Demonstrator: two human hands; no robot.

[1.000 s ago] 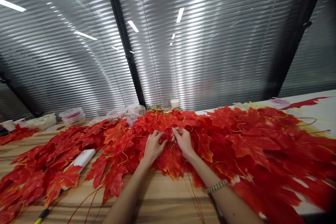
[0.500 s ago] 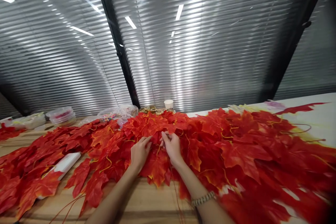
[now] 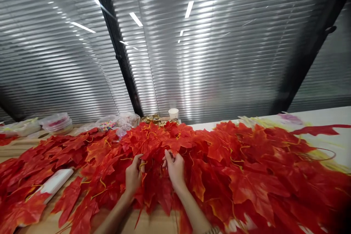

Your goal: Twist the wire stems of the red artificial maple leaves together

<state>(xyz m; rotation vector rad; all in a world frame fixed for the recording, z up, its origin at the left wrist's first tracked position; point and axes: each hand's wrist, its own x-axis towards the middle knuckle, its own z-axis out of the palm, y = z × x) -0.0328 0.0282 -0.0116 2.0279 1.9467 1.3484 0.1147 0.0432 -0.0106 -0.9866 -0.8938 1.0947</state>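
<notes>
Red artificial maple leaves (image 3: 257, 181) with orange-yellow edges and stems lie in a thick heap across the table. Into the middle of the heap reach both of my hands, a short gap apart. My left hand (image 3: 133, 175) is closed, with its thumb and fingers pinching a leaf by a yellow stem. Opposite it, my right hand (image 3: 176, 170) has its thumb and curled fingers pressed together among the leaves; what lies between the fingertips is hidden. Leaves (image 3: 159, 186) hang down between the two hands toward the front of the table.
At the back stand a white paper cup (image 3: 173, 113), gold wrapped pieces (image 3: 150, 119), clear plastic bags (image 3: 127, 120) and stacked plastic tubs (image 3: 57, 122). A white box (image 3: 56, 182) lies among leaves at left. Blinds (image 3: 219, 51) rise behind the wooden table (image 3: 148, 223).
My left hand has shifted left and down, away from the right hand, and pinches a stem. The leaves between the hands sit differently. The view has tilted slightly upward.
</notes>
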